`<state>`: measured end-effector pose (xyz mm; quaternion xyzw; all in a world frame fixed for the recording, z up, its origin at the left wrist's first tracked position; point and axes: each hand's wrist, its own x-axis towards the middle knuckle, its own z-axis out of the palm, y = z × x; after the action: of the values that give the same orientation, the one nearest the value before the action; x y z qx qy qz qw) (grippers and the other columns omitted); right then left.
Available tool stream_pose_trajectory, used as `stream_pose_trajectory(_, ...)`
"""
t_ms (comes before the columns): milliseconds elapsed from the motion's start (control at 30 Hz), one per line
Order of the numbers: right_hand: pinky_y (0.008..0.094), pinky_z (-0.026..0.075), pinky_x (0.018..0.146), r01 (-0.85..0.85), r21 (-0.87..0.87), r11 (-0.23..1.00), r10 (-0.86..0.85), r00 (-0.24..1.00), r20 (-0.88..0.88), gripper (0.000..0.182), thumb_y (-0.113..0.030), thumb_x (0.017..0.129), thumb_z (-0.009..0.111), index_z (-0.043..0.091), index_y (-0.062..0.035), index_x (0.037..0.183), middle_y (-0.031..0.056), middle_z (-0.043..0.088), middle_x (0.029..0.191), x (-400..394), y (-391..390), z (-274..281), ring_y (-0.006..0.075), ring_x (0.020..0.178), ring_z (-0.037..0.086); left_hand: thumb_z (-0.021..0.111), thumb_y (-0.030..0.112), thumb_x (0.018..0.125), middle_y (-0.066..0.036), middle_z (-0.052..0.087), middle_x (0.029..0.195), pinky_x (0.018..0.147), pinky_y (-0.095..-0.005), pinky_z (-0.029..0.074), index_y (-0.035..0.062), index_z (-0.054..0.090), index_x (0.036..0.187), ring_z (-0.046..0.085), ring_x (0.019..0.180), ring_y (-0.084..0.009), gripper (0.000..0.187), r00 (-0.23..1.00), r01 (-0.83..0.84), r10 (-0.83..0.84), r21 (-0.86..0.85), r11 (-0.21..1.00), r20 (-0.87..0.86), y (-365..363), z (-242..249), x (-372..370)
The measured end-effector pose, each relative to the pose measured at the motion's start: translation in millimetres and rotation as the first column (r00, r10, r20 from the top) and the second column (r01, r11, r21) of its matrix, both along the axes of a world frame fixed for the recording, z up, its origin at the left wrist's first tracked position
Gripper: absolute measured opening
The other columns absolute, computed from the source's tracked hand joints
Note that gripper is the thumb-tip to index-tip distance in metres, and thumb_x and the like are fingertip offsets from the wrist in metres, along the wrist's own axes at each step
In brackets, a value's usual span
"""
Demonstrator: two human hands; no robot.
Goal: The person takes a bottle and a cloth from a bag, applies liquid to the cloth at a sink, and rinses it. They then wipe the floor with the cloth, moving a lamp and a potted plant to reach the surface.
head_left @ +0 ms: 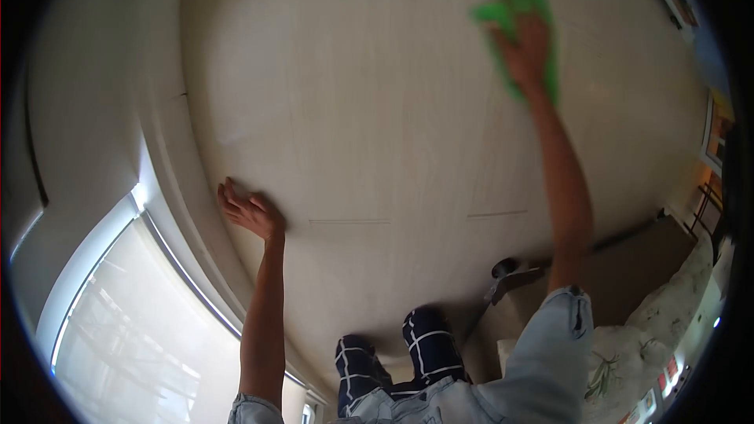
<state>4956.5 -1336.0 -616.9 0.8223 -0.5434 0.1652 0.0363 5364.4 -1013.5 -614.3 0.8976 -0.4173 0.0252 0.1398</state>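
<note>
A green cloth (522, 11) is pressed against a pale, smooth, faintly grained wall panel (377, 110) by the right hand (525, 51). The cloth is soft and crumpled, blurred at its edges, and its long axis is seen to run steeply, from above the fingers down past the wrist, leaning slightly rightward toward the bottom. The right hand is laid flat over the cloth with fingers spread, pinning it to the panel rather than bunching it in a fist. The cloth is found in the panel's upper right part. Lower left on the same panel, near its rounded edge, the left hand (250, 212) is braced against the surface, open and holding nothing. Thin seams are visible across the panel. Left of the panel, a bright window (133, 330) is seen.
</note>
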Motion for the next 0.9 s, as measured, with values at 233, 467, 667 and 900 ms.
stream_pose_trajectory(233,0.0478,0.031,0.101,0.882,0.021,0.472,-0.881,0.472,-0.027,0.070,-0.058,0.088,0.038,0.039,-0.0036,0.133,0.0294,0.028,0.138,-189.8,235.7,-3.9,0.0431,0.125,0.033,0.036,0.018,0.085,-0.015,0.029,0.136,0.100,-0.0491,0.021,0.0102,0.034,0.133,0.028,0.125,-0.0309,0.049,1.000,-0.004,0.004,0.028,1.000,-0.011,4.2,-3.7,0.7)
stream_pose_trajectory(467,0.0486,0.020,0.103,0.553,0.132,0.822,-0.568,0.788,0.239,0.050,-0.034,0.084,0.057,0.047,-0.0102,0.127,0.0116,0.046,0.129,124.3,209.7,4.1,0.0320,0.123,0.036,0.041,0.023,0.089,-0.016,0.032,0.134,0.101,-0.0485,0.021,0.0080,0.036,0.131,0.028,0.125,-0.0307,0.045,0.996,-0.014,0.007,-0.069,0.998,-0.094,1.5,2.1,5.2)
stream_pose_trajectory(667,0.0562,0.015,0.105,-0.241,0.121,0.963,0.239,0.970,0.030,0.052,-0.048,0.086,0.046,0.048,-0.0184,0.128,0.0149,0.037,0.138,374.3,241.1,-8.0,0.0356,0.130,0.027,0.040,0.032,0.095,-0.019,0.029,0.135,0.105,-0.0454,0.017,0.0004,0.035,0.130,0.025,0.128,-0.0308,0.048,0.913,-0.219,-0.028,-0.548,0.807,-0.406,71.6,22.8,-24.1)
stream_pose_trajectory(900,0.0482,0.019,0.108,-0.667,0.564,0.487,0.601,0.724,0.338,0.045,-0.036,0.077,0.060,0.054,-0.0206,0.118,0.0055,0.042,0.131,213.5,481.4,-0.4,0.0243,0.128,0.032,0.038,0.034,0.095,-0.017,0.028,0.135,0.103,-0.0473,0.021,0.0039,0.037,0.131,0.026,0.126,-0.0326,0.047,0.908,-0.274,0.254,-0.012,0.962,-0.332,303.5,30.3,-83.0)
